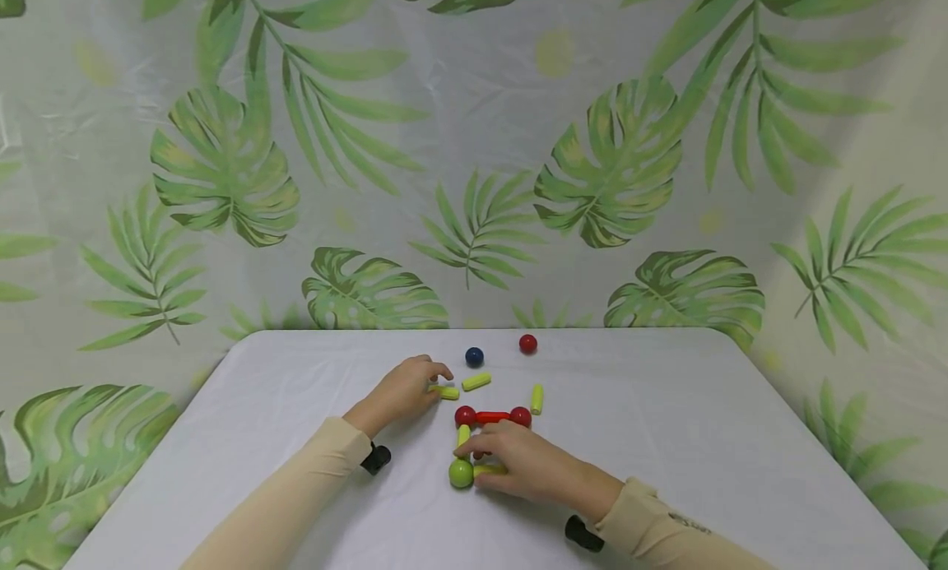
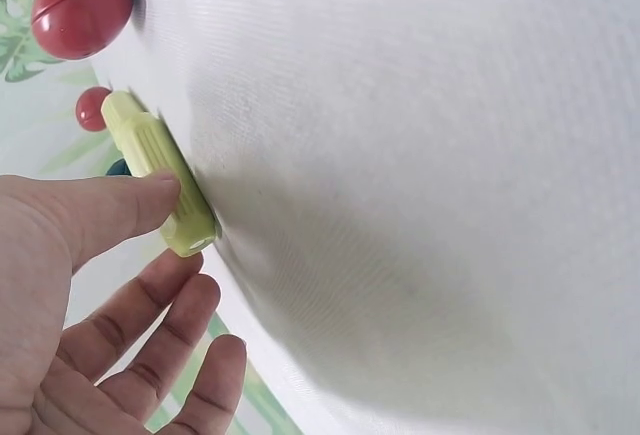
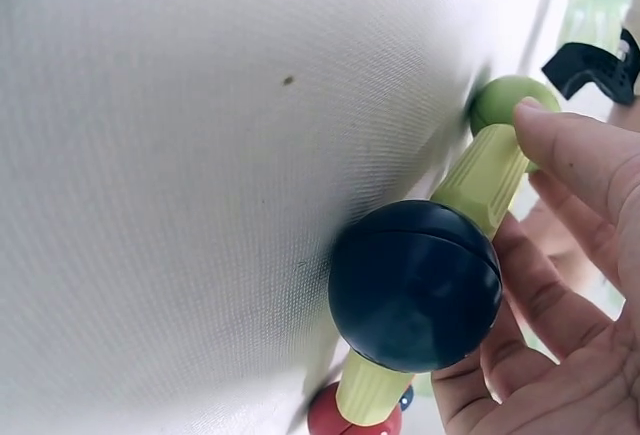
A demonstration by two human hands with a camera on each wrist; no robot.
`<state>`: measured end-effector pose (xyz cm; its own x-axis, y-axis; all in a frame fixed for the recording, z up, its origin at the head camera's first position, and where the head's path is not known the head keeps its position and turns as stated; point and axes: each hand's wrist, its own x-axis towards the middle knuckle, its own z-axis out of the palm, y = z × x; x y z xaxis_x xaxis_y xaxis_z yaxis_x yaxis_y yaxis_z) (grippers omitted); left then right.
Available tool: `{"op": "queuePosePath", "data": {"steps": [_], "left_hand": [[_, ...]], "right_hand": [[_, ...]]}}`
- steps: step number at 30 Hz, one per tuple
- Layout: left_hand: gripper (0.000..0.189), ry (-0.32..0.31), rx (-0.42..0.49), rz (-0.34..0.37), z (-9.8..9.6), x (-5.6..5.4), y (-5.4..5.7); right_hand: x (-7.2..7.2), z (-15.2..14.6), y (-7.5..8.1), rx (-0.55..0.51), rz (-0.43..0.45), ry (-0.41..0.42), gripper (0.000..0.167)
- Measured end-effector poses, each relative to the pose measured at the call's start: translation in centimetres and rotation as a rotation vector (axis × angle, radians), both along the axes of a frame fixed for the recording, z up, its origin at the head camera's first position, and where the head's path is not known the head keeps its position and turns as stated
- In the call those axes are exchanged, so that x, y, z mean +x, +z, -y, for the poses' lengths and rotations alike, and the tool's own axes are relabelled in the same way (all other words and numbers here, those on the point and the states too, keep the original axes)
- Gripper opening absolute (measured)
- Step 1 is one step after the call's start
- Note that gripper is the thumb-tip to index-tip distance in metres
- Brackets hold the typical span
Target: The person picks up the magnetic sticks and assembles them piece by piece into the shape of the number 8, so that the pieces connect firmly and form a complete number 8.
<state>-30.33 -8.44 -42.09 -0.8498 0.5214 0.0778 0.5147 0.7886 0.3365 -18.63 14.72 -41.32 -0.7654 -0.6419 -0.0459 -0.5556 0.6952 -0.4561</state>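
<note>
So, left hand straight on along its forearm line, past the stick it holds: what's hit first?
Left hand probably meets the dark blue ball, though it could clip the yellow stick just nearside of that; depth is unclear.

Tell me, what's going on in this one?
A person's left hand pinches a loose yellow rod, while the right hand grips a joined yellow rod between a green ball and a blue ball. In the same build, a red rod joins two red balls. Farther off lie two more yellow rods, a second blue ball and a third red ball.
</note>
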Motion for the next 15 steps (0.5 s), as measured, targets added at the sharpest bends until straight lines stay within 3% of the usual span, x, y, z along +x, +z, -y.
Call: {"op": "queuePosePath", "data": {"steps": [15], "left_hand": [[0.017, -0.012, -0.022, -0.021, -0.23, -0.13, 0.05]], "right_hand": [[-0.35, 0.3, -0.07, -0.061, 0.034, 0.028, 0.034]]}}
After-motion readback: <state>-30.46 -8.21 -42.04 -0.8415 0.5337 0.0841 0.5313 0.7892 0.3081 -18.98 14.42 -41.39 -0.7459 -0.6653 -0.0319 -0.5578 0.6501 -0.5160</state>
